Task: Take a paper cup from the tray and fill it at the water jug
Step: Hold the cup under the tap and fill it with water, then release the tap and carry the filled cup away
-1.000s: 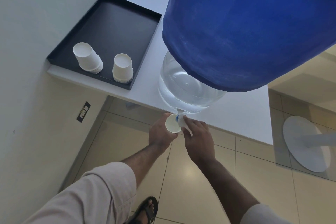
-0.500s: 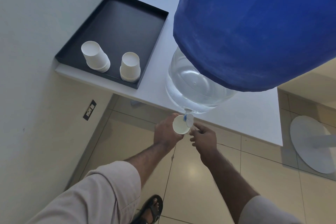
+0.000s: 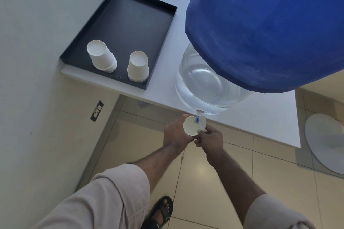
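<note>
My left hand (image 3: 176, 133) holds a white paper cup (image 3: 190, 125) upright just below the small white and blue tap (image 3: 200, 119) of the clear water jug (image 3: 204, 83). A blue cloth cover (image 3: 266, 28) drapes the jug's upper part. My right hand (image 3: 209, 138) is beside the cup, its fingertips pinched on the tap's white lever. On the white table, the black tray (image 3: 130, 16) carries two upside-down stacks of paper cups (image 3: 101, 56) (image 3: 138, 65) at its near end.
The white table (image 3: 260, 121) ends just behind the tap. A white wall with a socket (image 3: 97, 110) is on the left. On the tiled floor lie a round white base (image 3: 327, 141) at right and my sandalled foot (image 3: 162, 210) below.
My right hand let go of the tap, drew back slightly, then returned with its fingertips on the lever. The cup stays under the tap in my left hand.
</note>
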